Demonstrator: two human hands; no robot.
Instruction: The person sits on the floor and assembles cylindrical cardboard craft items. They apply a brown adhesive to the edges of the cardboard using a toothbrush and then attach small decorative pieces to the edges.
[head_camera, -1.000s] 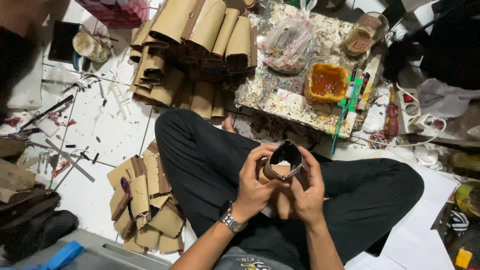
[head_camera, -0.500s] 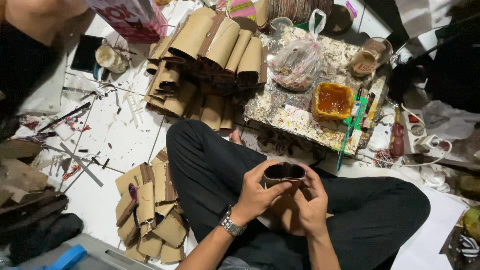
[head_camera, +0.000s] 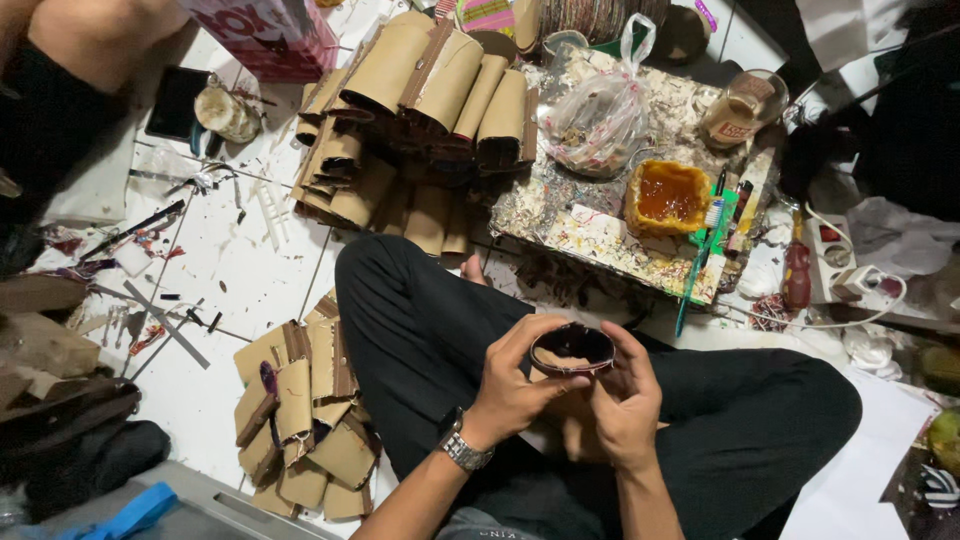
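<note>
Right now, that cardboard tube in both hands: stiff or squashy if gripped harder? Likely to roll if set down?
Probably squashy: the cardboard tube looks thin-walled, and its open mouth is already pressed into an oval between the left hand and right hand. Likely light for its size, being hollow. Laid on its side it might roll a little, though the flattened shape should limit that.

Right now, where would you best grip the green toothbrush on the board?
Take the toothbrush by its long green handle, at the lower end that sticks out past the board edge, coming from above. The bristle end lies beside the orange glue tub.
</note>
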